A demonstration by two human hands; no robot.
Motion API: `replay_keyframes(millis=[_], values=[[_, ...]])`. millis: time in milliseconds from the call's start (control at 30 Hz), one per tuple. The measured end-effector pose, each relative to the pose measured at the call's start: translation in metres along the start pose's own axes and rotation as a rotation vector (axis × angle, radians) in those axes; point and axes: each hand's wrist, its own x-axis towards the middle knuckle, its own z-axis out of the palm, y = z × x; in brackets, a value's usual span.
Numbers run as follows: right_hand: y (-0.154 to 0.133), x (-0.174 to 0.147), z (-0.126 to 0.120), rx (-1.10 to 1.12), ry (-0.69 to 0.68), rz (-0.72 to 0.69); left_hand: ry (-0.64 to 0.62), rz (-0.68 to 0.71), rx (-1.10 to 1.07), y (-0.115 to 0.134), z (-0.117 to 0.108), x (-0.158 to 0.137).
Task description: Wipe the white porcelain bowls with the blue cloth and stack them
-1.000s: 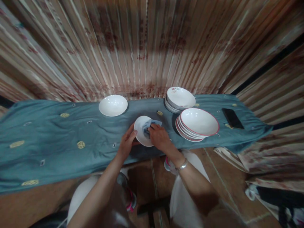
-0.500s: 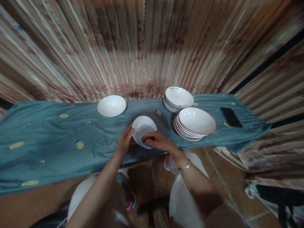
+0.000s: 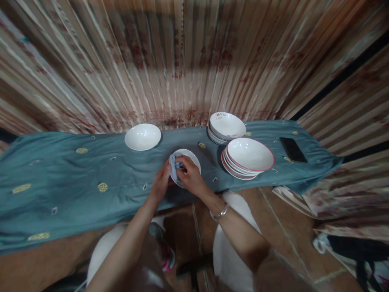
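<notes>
A white bowl (image 3: 194,158) is held above the near edge of the cloth-covered table. My left hand (image 3: 161,180) grips its left side. Pinched in my right hand (image 3: 191,175) is a light blue cloth (image 3: 174,166), pressed against the bowl's left inner wall and rim. My right hand covers much of the bowl's inside. Farther back and to the left, a single white bowl (image 3: 142,138) rests on the table.
On the right stand a stack of red-rimmed bowls (image 3: 251,155) and, behind it, a stack of flower-patterned bowls (image 3: 227,125). A black phone (image 3: 293,150) lies farther right on the teal tablecloth (image 3: 73,174). Pleated curtains (image 3: 161,61) hang behind the table.
My right hand has moved left and up inside the bowl, carrying the cloth from the lower inside to the left rim. My left hand still holds the bowl.
</notes>
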Motion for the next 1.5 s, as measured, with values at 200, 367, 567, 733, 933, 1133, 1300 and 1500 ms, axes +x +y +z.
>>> replay_keyframes(millis=[200, 367, 567, 733, 933, 1133, 1300, 1500], values=[[0.004, 0.022, -0.008, -0.323, 0.049, -0.006, -0.053, 0.0, -0.028, 0.009, 0.004, -0.005], [0.017, 0.033, -0.018, -0.442, 0.034, 0.053, -0.075, -0.068, -0.086, 0.018, 0.006, -0.011], [0.022, 0.031, -0.032, -0.602, 0.012, 0.24, -0.071, -0.136, -0.125, 0.016, 0.005, -0.012], [0.024, 0.024, -0.042, -0.713, -0.061, 0.359, -0.071, -0.16, -0.152, 0.012, 0.004, -0.013], [0.029, 0.023, -0.055, -0.698, -0.143, 0.408, -0.032, -0.217, -0.189, 0.008, 0.001, -0.016], [0.029, 0.031, -0.055, -0.582, -0.052, 0.252, -0.037, -0.199, -0.185, 0.003, -0.003, -0.013], [0.025, 0.03, -0.044, -0.523, -0.058, 0.088, -0.1, -0.241, -0.181, 0.007, -0.01, -0.008], [0.018, 0.028, -0.035, -0.529, -0.087, -0.025, -0.13, -0.287, -0.105, 0.011, -0.014, -0.007]])
